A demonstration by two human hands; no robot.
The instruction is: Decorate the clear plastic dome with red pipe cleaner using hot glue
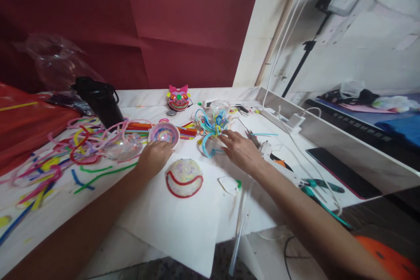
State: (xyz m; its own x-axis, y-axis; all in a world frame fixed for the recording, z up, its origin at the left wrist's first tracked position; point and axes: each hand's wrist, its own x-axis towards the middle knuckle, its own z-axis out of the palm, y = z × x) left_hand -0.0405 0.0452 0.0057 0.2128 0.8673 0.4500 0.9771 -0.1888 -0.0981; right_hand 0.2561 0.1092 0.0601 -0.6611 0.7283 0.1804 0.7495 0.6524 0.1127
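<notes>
My left hand (153,156) rests on the white paper with curled fingers, touching the near rim of a round bowl wound with pink and purple pipe cleaners (163,134). My right hand (239,151) lies flat, fingertips against a tangle of blue and yellow pipe cleaners (211,129). Between my forearms sits a clear dome with a red pipe-cleaner edge (183,177). I cannot tell whether either hand grips anything.
Loose pipe cleaners (65,153) cover the left of the table. A black cup (101,100) and a pink cat-faced craft (178,97) stand at the back. A glue gun (274,155), teal pliers (320,186), a charger (295,120) and a phone (341,170) lie right.
</notes>
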